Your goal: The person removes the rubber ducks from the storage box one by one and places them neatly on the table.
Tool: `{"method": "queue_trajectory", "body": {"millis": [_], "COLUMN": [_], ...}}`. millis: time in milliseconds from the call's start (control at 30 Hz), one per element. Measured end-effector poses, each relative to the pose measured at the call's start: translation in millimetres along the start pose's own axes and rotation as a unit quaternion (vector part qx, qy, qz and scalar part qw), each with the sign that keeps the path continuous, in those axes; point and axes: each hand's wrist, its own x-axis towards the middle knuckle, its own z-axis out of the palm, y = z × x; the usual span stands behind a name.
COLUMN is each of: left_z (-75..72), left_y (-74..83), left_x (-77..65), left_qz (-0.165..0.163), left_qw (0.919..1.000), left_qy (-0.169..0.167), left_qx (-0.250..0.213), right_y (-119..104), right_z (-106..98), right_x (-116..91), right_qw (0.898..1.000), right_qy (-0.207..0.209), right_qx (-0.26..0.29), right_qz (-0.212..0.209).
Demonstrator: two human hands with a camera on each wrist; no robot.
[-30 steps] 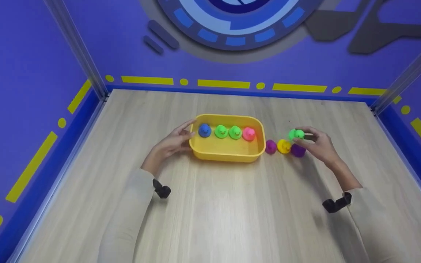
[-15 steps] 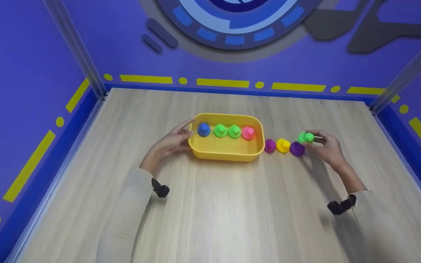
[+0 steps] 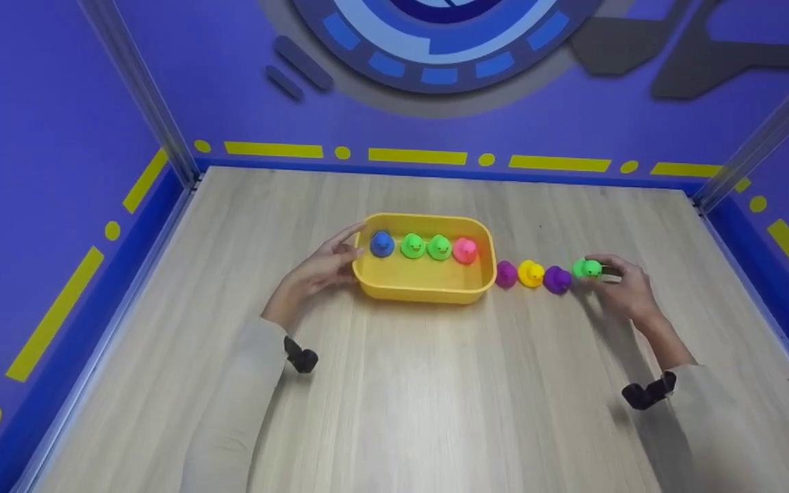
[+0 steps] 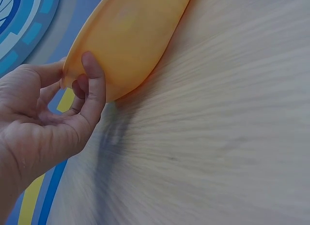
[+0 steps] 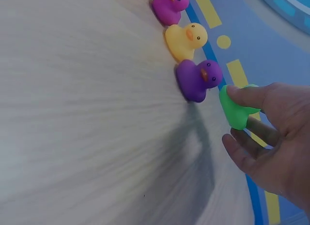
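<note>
A yellow plastic bin [image 3: 429, 296] stands on the table, with a blue duck [image 3: 382, 244], two green ducks [image 3: 413, 246] and a pink duck [image 3: 465, 250] in a row inside. My left hand [image 3: 320, 268] grips the bin's left end by its rim; the left wrist view shows fingers against the bin wall [image 4: 131, 36]. To the right of the bin sit a magenta duck [image 3: 506, 274], a yellow duck [image 3: 531, 273] and a purple duck [image 3: 557, 280]. My right hand [image 3: 626, 286] pinches another green duck [image 5: 234, 108] between thumb and fingers, just right of the purple duck.
The wooden tabletop [image 3: 422, 383] extends in front of the bin. Blue-purple panels [image 3: 545, 130] enclose it at the back and sides, with metal posts [image 3: 141, 89] at the corners.
My right hand has carried the green duck rightward and slightly nearer, from above the purple duck to beside it. The purple duck is now uncovered. My left hand stays at the bin.
</note>
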Motion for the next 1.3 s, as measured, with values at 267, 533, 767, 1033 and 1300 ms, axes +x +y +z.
{"method": "queue_trajectory", "body": {"millis": [267, 533, 767, 1033, 1300], "left_z": [0.2, -0.2, 1.3, 1.5, -0.2], "left_y": [0.4, 0.6, 1.6, -0.3, -0.5], "left_x": [-1.9, -1.5, -1.6, -0.5, -1.3], "left_qz": [0.013, 0.016, 0.014, 0.012, 0.016], "left_qw": [0.9998, 0.9998, 0.9998, 0.9998, 0.9996], "left_qy": [-0.017, -0.015, -0.014, -0.014, -0.016], "left_qx": [-0.003, 0.002, -0.002, -0.005, -0.015], "right_y": [14, 17, 17, 18, 14], "right_z": [2, 3, 3, 0, -2], "right_x": [-10, -12, -11, -14, -17], "right_qw": [0.999, 0.997, 0.998, 0.998, 0.998], "right_qy": [-0.029, -0.030, -0.041, -0.053, -0.059], "right_qx": [-0.029, -0.062, -0.052, -0.045, -0.022], "right_qz": [-0.001, -0.018, -0.012, -0.007, -0.021]}}
